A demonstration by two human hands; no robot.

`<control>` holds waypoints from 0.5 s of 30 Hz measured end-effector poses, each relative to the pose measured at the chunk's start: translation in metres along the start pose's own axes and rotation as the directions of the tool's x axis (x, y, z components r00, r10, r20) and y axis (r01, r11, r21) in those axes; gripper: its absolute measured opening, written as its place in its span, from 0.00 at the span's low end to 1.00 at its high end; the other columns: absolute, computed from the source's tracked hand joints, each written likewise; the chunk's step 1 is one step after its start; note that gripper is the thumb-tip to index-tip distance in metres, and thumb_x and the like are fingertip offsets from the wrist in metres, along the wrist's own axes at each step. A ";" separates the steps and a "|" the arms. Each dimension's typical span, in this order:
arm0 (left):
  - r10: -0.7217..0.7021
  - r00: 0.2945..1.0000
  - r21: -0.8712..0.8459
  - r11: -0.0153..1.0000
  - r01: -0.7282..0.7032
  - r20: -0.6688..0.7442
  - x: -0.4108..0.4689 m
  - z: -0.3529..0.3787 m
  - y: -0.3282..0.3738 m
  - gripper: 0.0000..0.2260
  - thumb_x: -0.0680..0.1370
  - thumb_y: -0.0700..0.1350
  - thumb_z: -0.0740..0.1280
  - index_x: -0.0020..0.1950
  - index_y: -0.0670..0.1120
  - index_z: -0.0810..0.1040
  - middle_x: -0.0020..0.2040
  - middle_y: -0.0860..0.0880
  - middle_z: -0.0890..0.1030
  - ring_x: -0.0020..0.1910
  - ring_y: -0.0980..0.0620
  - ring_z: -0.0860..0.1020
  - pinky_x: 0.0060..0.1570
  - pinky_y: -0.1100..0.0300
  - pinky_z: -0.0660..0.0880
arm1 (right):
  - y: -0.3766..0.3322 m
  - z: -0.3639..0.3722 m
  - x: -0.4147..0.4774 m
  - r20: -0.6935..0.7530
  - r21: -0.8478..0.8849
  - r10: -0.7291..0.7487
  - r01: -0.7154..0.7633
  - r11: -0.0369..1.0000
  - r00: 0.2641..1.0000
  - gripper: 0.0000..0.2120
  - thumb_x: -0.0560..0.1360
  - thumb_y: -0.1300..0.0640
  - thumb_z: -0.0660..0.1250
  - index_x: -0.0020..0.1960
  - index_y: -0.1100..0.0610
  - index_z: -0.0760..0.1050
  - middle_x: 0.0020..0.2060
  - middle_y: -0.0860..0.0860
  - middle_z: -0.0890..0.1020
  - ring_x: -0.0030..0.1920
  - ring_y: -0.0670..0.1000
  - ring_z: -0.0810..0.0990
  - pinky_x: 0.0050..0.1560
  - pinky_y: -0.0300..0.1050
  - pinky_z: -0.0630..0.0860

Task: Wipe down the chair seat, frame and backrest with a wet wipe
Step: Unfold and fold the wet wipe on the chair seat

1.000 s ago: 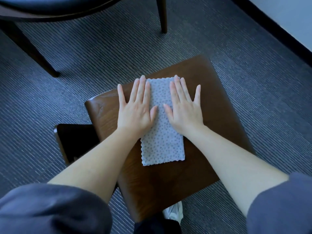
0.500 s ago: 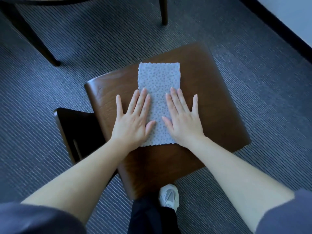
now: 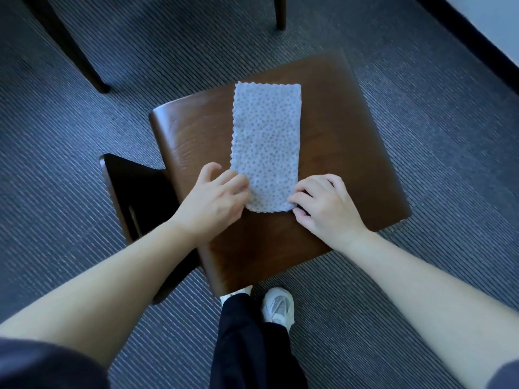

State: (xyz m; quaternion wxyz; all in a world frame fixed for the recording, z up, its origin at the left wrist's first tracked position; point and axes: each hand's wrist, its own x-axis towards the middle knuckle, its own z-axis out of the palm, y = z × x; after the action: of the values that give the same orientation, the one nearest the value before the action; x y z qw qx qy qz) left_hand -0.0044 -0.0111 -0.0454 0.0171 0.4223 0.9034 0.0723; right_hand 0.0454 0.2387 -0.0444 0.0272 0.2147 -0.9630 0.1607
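Observation:
A dotted pale wet wipe [image 3: 265, 141] lies flat and lengthwise on the brown wooden chair seat [image 3: 351, 153]. My left hand [image 3: 216, 200] has curled fingers pinching the wipe's near left corner. My right hand [image 3: 325, 206] has curled fingers pinching the near right corner. The dark backrest [image 3: 134, 192] drops away to the left of the seat, partly hidden by my left forearm.
Striped grey carpet [image 3: 421, 80] surrounds the chair. Dark legs of another piece of furniture stand at the far left [image 3: 75, 57] and far middle [image 3: 280, 12]. A wall with a dark baseboard [image 3: 474, 40] runs at the far right. My white shoes [image 3: 278, 307] are below the seat's near edge.
Both hands slid back from flat on the wipe to its near edge, and their fingers curled onto the near corners. The wipe lies further out across the seat.

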 end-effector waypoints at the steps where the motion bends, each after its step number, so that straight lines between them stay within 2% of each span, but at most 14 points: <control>1: -0.011 1.000 -0.050 0.999 0.013 0.026 0.002 -0.003 0.000 0.05 0.74 0.41 0.60 0.41 0.46 0.75 0.46 0.49 0.77 0.45 0.47 0.77 0.52 0.49 0.69 | -0.002 -0.001 0.003 0.011 0.026 0.012 -0.012 1.000 1.000 0.03 0.73 0.58 0.67 0.43 0.54 0.79 0.45 0.48 0.79 0.50 0.51 0.78 0.56 0.47 0.67; 4: -0.137 0.984 -0.325 0.931 0.168 0.115 0.000 -0.022 0.007 0.03 0.74 0.43 0.61 0.44 0.45 0.73 0.41 0.51 0.77 0.41 0.48 0.76 0.42 0.53 0.71 | -0.011 -0.013 0.005 0.109 0.241 0.151 -0.174 0.955 0.982 0.02 0.72 0.58 0.65 0.42 0.54 0.76 0.43 0.46 0.79 0.48 0.48 0.77 0.50 0.47 0.72; 5: -0.222 0.963 -0.421 0.867 0.267 0.154 -0.002 -0.030 0.011 0.02 0.75 0.43 0.62 0.45 0.46 0.73 0.39 0.51 0.77 0.38 0.49 0.76 0.40 0.53 0.73 | -0.015 -0.019 0.003 0.172 0.332 0.242 -0.287 0.898 0.955 0.01 0.72 0.58 0.64 0.43 0.53 0.75 0.42 0.45 0.79 0.46 0.47 0.77 0.47 0.48 0.73; 7: -0.381 0.886 -0.551 0.694 0.463 0.264 -0.008 -0.044 0.018 0.03 0.75 0.42 0.66 0.47 0.48 0.72 0.36 0.52 0.78 0.34 0.54 0.76 0.38 0.59 0.73 | -0.025 -0.030 -0.002 0.294 0.492 0.393 -0.491 0.719 0.871 0.03 0.73 0.59 0.66 0.45 0.51 0.75 0.39 0.44 0.79 0.42 0.46 0.78 0.45 0.44 0.75; 9: -0.464 0.819 -0.619 0.546 0.564 0.337 -0.010 -0.053 0.020 0.05 0.75 0.42 0.68 0.46 0.50 0.73 0.38 0.53 0.80 0.35 0.56 0.77 0.38 0.68 0.71 | -0.032 -0.039 -0.003 0.344 0.569 0.464 -0.574 0.589 0.816 0.06 0.73 0.60 0.67 0.46 0.50 0.77 0.40 0.44 0.81 0.43 0.44 0.79 0.44 0.34 0.75; 11: -0.511 0.755 -0.632 0.436 0.640 0.411 -0.005 -0.056 0.016 0.07 0.74 0.41 0.68 0.48 0.51 0.75 0.40 0.52 0.81 0.37 0.58 0.77 0.39 0.72 0.71 | -0.034 -0.045 0.003 0.374 0.603 0.509 -0.620 0.502 0.775 0.06 0.74 0.61 0.69 0.46 0.50 0.79 0.40 0.45 0.82 0.43 0.42 0.79 0.43 0.31 0.73; 13: -0.568 0.677 -0.638 0.313 0.704 0.469 0.004 -0.054 0.008 0.08 0.74 0.40 0.68 0.50 0.52 0.77 0.40 0.52 0.81 0.38 0.59 0.78 0.41 0.69 0.73 | -0.030 -0.048 0.018 0.416 0.609 0.554 -0.673 0.420 0.721 0.04 0.74 0.59 0.68 0.44 0.51 0.79 0.40 0.46 0.83 0.42 0.43 0.80 0.43 0.33 0.74; 15: -0.625 0.604 -0.656 0.188 0.731 0.495 0.015 -0.051 -0.003 0.04 0.75 0.41 0.69 0.47 0.50 0.79 0.42 0.50 0.83 0.44 0.52 0.81 0.46 0.58 0.78 | -0.023 -0.047 0.037 0.449 0.586 0.589 -0.719 0.374 0.672 0.02 0.76 0.56 0.67 0.45 0.51 0.78 0.41 0.46 0.83 0.44 0.44 0.80 0.45 0.37 0.76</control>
State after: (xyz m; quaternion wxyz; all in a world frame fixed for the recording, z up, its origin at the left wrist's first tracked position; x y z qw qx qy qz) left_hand -0.0209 -0.0072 0.0048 0.2916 -0.0778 0.8462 0.4391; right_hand 0.0211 0.2188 0.0114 -0.2054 -0.1808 -0.8181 0.5058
